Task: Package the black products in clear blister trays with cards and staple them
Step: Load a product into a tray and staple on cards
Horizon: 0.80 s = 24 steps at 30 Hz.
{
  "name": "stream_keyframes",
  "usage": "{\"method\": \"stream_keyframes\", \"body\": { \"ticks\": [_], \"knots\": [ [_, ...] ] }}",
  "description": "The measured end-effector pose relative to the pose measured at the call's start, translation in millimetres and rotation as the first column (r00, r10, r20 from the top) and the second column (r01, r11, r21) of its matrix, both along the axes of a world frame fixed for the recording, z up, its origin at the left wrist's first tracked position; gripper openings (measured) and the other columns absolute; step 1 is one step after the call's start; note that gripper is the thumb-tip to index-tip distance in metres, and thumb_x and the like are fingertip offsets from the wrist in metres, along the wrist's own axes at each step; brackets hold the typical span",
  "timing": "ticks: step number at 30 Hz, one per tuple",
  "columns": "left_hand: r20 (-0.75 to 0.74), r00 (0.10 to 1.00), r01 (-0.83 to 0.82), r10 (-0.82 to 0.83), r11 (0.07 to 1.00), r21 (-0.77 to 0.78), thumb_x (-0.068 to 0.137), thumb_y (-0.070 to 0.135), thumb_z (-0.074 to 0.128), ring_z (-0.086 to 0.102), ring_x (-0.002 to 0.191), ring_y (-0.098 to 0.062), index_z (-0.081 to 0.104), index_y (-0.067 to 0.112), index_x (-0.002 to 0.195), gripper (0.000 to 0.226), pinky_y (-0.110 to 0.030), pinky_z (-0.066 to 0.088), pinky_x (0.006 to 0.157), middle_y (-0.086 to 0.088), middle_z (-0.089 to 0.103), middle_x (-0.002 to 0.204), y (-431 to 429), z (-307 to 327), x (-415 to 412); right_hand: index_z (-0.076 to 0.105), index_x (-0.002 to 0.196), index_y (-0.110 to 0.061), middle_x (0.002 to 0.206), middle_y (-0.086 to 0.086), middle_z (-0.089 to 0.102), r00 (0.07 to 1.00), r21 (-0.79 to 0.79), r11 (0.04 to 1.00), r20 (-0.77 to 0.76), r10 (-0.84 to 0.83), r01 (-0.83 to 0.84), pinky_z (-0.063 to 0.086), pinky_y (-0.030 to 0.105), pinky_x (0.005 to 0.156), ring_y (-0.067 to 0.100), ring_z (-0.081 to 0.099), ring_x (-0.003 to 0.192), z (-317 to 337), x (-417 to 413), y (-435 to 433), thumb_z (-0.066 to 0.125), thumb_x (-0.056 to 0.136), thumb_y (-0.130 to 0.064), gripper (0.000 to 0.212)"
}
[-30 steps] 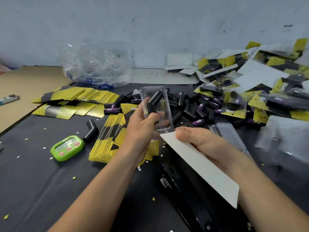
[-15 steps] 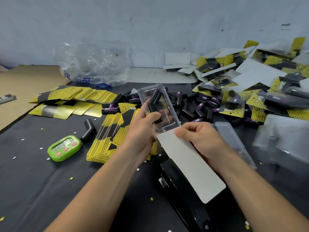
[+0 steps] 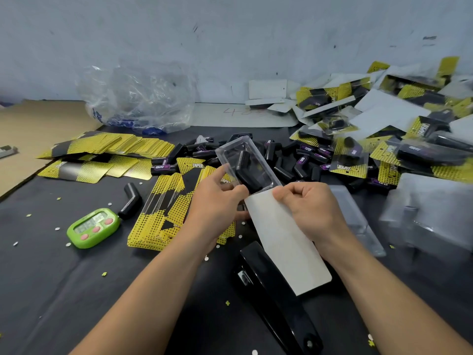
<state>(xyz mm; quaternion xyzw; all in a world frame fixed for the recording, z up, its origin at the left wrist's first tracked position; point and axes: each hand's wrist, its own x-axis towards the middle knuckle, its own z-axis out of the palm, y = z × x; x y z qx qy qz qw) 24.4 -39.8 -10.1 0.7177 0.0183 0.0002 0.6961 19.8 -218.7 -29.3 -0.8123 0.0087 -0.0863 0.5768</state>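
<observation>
Left hand grips the clear tray at its near end, thumb on the upper face, fingers curled beneath. The tray is held above the table, tilted, its far end pointing away. One black product sits inside the pocket. Right hand pinches the card at its leading end, plain white side up; that end touches the tray's near edge. The card's tail hangs over the stapler, which lies on the dark table just below both hands. The step looks like feeding the card into the tray, with the join only begun. To do it well: square the card's leading edge to the tray mouth before pushing, so both corners enter together. Whether the tray has folded side rails cannot be told from here; if it does, each card edge must catch under its rail. Push along the tray's length rather than downward, since thin card is likely to buckle when pinched this far forward; shifting the pinch back as it goes in should help. Hold the pocket low enough that the product stays seated while the back is open. Run the card home until the ends sit flush, then staple. More loose products lie just behind the tray, and the spare cards are to the left.
</observation>
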Motion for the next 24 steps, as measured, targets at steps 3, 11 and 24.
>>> {"method": "stream_keyframes", "body": {
  "ticks": [3, 11, 24],
  "knots": [
    [-0.039, 0.999, 0.015, -0.015, 1.000, 0.010, 0.096, -0.005, 0.058, 0.079, 0.082, -0.016, 0.035, 0.022, 0.160, 0.073, -0.032, 0.063, 0.059, -0.001, 0.076, 0.111, 2, 1, 1, 0.073, 0.076, -0.019, 0.067, 0.008, 0.068, 0.998, -0.110, 0.993, 0.044, -0.033, 0.038, 0.046, 0.031, 0.055, 0.009, 0.053, 0.055, -4, 3, -3, 0.071, 0.093, -0.045, 0.031],
    [-0.048, 0.996, 0.071, -0.069, 0.997, 0.041, 0.095, -0.006, 0.059, 0.079, 0.086, -0.023, 0.033, 0.025, 0.160, 0.077, -0.036, 0.064, 0.065, -0.005, 0.076, 0.118, 5, -1, 1, 0.064, 0.068, -0.003, 0.049, -0.002, 0.045, 0.993, -0.259, 0.962, 0.101, -0.068, 0.092, 0.032, 0.022, 0.044, 0.007, 0.040, 0.047, -6, 2, -6, 0.069, 0.092, -0.050, 0.053],
    [0.063, 0.996, 0.036, -0.060, 0.942, 0.333, 0.066, 0.008, 0.076, 0.073, 0.072, -0.015, 0.016, 0.061, 0.153, 0.118, -0.031, 0.060, 0.053, 0.012, 0.072, 0.084, 3, -5, -1, 0.031, 0.048, -0.013, 0.040, -0.005, 0.028, 0.995, -0.428, 0.899, 0.075, -0.066, 0.092, 0.023, 0.031, 0.044, 0.014, 0.034, 0.043, 0, -8, 3, 0.061, 0.092, -0.061, 0.071]
  ]
}}
